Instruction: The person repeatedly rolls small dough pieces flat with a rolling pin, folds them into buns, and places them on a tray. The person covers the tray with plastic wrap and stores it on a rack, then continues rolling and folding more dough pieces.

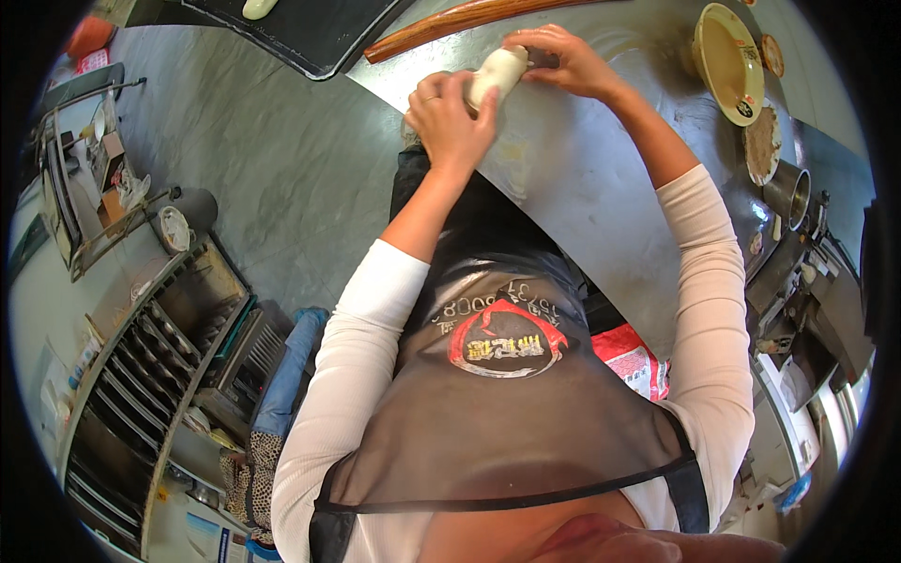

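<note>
A smooth, pale roll of dough is held above the near edge of the metal worktop. My left hand grips its lower end, with the thumb along one side and the fingers around the other. At the upper end, the fingers and thumb of my right hand curve around the tip, touching it. Just beyond both hands lies a long wooden rolling pin. A black baking tray at the top left carries another dough piece, cut off by the picture's rim.
To the right stand a cream-coloured basin, a flat round floury thing and a metal pot. A rack of trays is at lower left, beside grey floor. A red and white bag sits below the worktop edge.
</note>
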